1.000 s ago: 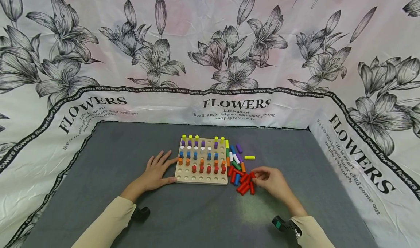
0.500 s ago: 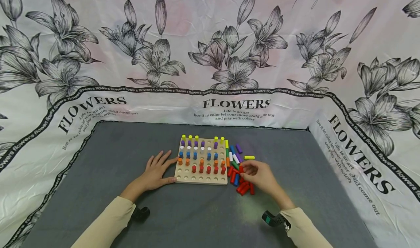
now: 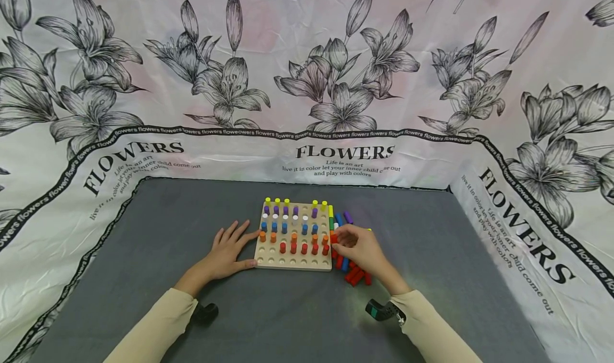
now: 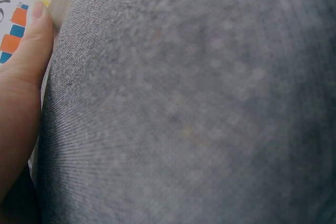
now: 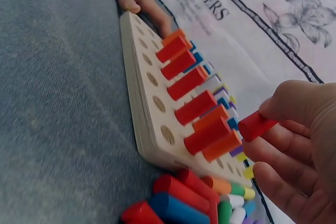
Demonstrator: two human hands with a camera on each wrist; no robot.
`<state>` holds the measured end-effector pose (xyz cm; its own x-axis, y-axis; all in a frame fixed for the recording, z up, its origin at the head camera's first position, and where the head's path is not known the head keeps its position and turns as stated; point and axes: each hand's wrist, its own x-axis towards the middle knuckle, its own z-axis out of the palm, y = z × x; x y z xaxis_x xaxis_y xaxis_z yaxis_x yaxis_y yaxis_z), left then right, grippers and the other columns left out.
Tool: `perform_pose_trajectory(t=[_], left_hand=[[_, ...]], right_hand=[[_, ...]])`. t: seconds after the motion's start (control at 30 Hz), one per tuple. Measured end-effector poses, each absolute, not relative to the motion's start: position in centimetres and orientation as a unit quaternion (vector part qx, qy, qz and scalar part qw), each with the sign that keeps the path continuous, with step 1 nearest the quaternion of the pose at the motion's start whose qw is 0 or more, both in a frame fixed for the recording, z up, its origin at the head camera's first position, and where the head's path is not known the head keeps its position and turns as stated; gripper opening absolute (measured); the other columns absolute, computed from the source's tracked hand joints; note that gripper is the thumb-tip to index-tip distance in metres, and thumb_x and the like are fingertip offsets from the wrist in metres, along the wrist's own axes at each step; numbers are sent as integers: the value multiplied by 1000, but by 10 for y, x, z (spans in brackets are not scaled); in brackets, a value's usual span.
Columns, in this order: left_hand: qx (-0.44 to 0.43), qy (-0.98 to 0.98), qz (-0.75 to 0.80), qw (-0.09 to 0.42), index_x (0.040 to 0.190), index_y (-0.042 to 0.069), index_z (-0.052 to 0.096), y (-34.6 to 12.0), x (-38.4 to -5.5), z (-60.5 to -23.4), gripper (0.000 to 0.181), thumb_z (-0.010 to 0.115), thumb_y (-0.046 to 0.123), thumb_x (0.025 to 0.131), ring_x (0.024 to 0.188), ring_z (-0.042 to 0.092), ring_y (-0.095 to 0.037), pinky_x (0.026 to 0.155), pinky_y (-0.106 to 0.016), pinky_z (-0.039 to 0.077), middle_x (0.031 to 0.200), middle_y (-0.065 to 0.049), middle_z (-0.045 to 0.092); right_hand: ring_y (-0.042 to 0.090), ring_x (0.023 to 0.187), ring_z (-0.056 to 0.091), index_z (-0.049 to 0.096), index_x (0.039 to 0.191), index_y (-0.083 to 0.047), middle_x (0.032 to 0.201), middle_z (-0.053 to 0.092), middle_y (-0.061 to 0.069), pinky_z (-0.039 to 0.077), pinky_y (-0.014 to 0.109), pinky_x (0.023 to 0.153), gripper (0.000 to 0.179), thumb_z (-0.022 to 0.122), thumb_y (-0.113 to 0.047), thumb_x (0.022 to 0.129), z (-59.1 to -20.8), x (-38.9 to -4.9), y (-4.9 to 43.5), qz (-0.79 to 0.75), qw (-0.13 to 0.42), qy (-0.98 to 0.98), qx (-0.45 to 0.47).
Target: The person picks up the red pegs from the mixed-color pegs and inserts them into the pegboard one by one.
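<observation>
Pegboard (image 3: 276, 255), left hand (image 3: 228, 253) spread against it, right hand (image 3: 362, 250) pinching red peg (image 5: 254, 126), partly hiding loose pegs (image 3: 355, 275)

Cream sleeves (image 3: 151, 325) on both arms, black camera (image 3: 206, 314) on each wrist, green patch (image 3: 373, 312) on the right one

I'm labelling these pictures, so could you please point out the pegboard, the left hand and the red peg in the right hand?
Pegboard (image 5: 136, 93), right wrist view: its near wall.
Left hand (image 3: 227, 254), head view: back of the hand.
Held red peg (image 5: 255, 126), right wrist view: its exposed side.
</observation>
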<state>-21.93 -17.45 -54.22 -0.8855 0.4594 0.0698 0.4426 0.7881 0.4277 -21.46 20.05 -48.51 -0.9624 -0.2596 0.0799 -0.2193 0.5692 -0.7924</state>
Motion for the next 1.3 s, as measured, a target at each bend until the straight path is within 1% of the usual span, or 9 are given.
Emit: perform_pose_trajectory(t=[0.2,0.4,0.7,0.8,0.93,1.03,1.17,1.3], left_hand=[[237,945,226,19,153,22,40,-174,-218,-541,77,70,50,88,151,15,-48,114,-74,9,164,-19,24],[237,945,226,19,153,23,39,-173,-219,-541,77,70,50,88,151,14,-48,114,-73,9,164,-18,23],[233,945,227,22,153,24,39,-173,-219,-542,77,69,51,88,151,14,-47,114,-73,8,164,-18,23],[231,946,227,24,153,24,39,-174,-219,-542,76,69,51,88,151,14,-47,114,-73,8,164,-18,23],[231,946,225,25,153,24,39,-174,-219,-541,77,69,51,88,151,14,-47,115,-73,8,165,-18,23],[231,946,226,28,153,24,39,-173,-218,-540,77,69,51,88,151,14,-47,115,-73,8,164,-18,23],[232,945,229,27,153,23,39,-173,-218,-539,77,70,50,88,151,14,-48,114,-73,8,164,-18,23],[233,945,230,24,153,24,39,-173,-219,-540,77,70,50,88,151,14,-48,114,-73,9,164,-18,23]], right_hand=[[10,79,65,70,106,-15,93,73,2,54,23,71,21,78,-18,87,-483,-221,187,-454,23,879,-146],[11,80,67,70,108,-13,97,74,4,55,23,72,22,76,-17,88,-479,-226,172,-455,14,875,-166],[11,80,69,72,105,-15,94,76,3,55,24,69,19,77,-17,87,-474,-235,149,-460,1,868,-185],[13,81,70,72,104,-14,94,77,4,56,24,69,18,77,-16,87,-474,-237,140,-456,-2,867,-198],[17,84,72,72,104,-13,97,77,6,56,23,70,17,76,-16,88,-473,-239,129,-459,5,863,-209],[15,85,72,72,105,-12,98,76,6,56,22,71,17,75,-17,89,-475,-241,121,-459,11,860,-222],[15,83,72,72,103,-12,95,77,6,57,22,71,15,75,-17,89,-478,-243,112,-456,13,858,-236],[16,84,72,72,104,-11,97,77,6,56,21,72,16,75,-15,88,-479,-243,103,-461,17,855,-238]])
